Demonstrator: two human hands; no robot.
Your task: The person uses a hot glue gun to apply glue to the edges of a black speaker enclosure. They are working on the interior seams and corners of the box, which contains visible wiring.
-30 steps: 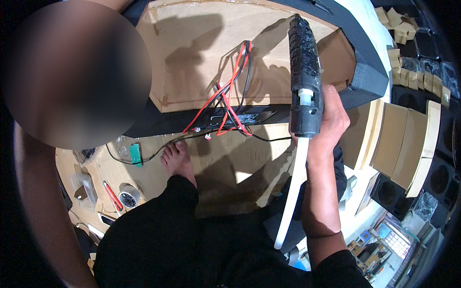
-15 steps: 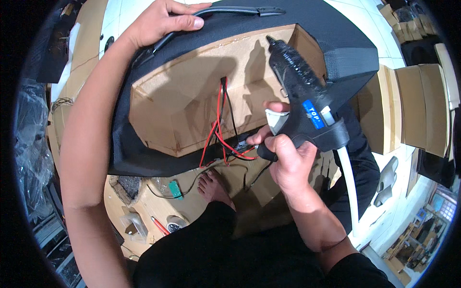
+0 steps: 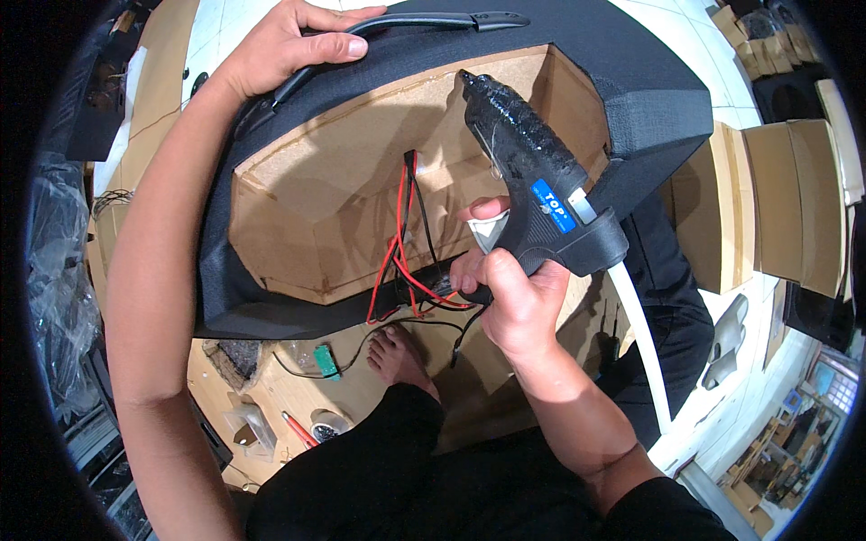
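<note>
A black-covered box (image 3: 663,104) with an open wooden inside (image 3: 307,203) lies before me. My left hand (image 3: 293,45) is closed round the black carrying handle (image 3: 406,22) on its far side. In my right hand (image 3: 519,302) is a black glue gun (image 3: 532,171), one finger at its pale trigger. Its nozzle points at the far inner edge of the opening, where a thin line of glue shows; whether it touches I cannot tell. A white glue stick (image 3: 642,347) sticks out of the gun's back. Red and black wires (image 3: 401,239) come from a hole inside and hang over the near edge.
My bare foot (image 3: 401,361) stands on the floor below the box. Near it lie a green circuit board (image 3: 327,361), a red-handled tool (image 3: 299,430), a roll of tape (image 3: 329,422) and a clear plastic container (image 3: 251,431). Folded cardboard (image 3: 767,203) stands at the right.
The glue gun has moved left along the far inner edge of the opening. The box, with my left hand on its handle, has shifted slightly left.
</note>
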